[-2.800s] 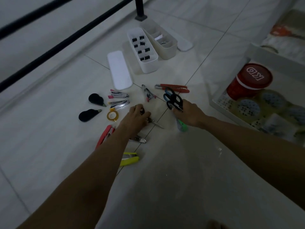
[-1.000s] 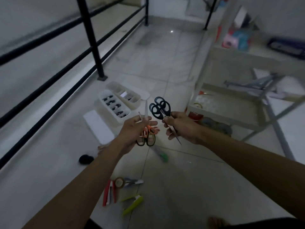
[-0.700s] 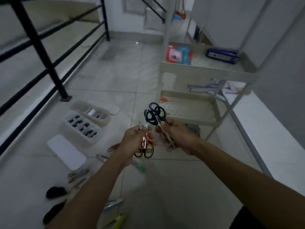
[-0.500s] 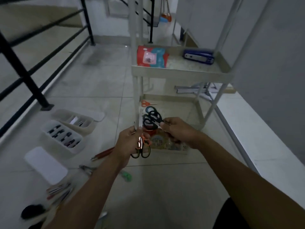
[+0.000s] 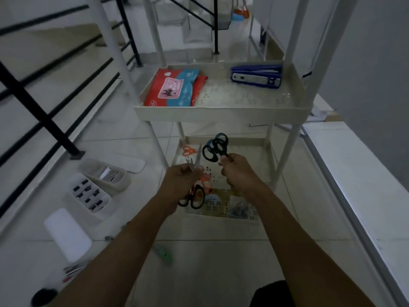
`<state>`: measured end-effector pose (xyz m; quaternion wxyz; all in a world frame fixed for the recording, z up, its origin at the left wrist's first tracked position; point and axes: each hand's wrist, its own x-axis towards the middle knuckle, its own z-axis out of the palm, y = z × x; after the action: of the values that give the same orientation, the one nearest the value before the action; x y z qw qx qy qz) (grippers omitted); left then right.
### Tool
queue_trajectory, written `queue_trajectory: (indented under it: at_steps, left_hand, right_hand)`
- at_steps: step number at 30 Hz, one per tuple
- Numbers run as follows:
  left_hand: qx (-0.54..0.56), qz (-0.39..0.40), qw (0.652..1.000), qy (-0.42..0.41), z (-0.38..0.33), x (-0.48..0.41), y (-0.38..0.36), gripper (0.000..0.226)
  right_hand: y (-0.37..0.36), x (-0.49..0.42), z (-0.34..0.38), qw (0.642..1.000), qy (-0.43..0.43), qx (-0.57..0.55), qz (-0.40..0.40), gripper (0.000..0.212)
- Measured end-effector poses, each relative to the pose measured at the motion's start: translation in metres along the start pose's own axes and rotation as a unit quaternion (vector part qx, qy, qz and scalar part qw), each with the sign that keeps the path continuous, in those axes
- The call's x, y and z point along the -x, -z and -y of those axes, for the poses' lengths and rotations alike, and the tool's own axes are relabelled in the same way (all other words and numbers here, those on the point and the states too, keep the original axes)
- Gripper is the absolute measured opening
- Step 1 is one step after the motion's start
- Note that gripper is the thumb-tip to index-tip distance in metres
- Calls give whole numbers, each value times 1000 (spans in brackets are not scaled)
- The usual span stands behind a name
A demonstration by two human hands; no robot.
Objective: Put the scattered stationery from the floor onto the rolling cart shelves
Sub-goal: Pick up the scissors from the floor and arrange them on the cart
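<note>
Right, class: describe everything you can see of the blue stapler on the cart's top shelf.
The long blue stapler lies flat in the far right corner of the cream perforated top shelf, close to the rim. Its body looks like glossy blue plastic, with a silvery metal plate along the side facing the camera. It appears closed. Nothing rests on it, and a gap separates it from the red and blue packet to its left.

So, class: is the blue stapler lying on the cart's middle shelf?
No, the blue stapler lies on the top shelf, beside the red packet.
</note>
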<state>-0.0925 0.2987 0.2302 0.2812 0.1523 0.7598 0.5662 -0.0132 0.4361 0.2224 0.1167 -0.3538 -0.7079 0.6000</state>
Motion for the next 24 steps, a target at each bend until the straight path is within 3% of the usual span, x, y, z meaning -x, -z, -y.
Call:
queue_trajectory:
  at_steps: [5,8,12,24]
  left_hand:
    - [-83,-45,995,11,-3,-37,-3,32]
    - [-73,-41,996,16,0,-43,-3,33]
    - [31,-25,999,25,3,-38,1,31]
    - [106,-134,984,43,6,-89,-20,23]
  right_hand:
    - [-5,-27,-16,987,-56,-140,-48,22]
    - [-4,-30,-17,973,-81,-213,-41,15]
    - [3,-31,-14,982,-79,-167,-31,16]
    - [20,-21,-19,994,-40,-68,-75,21]
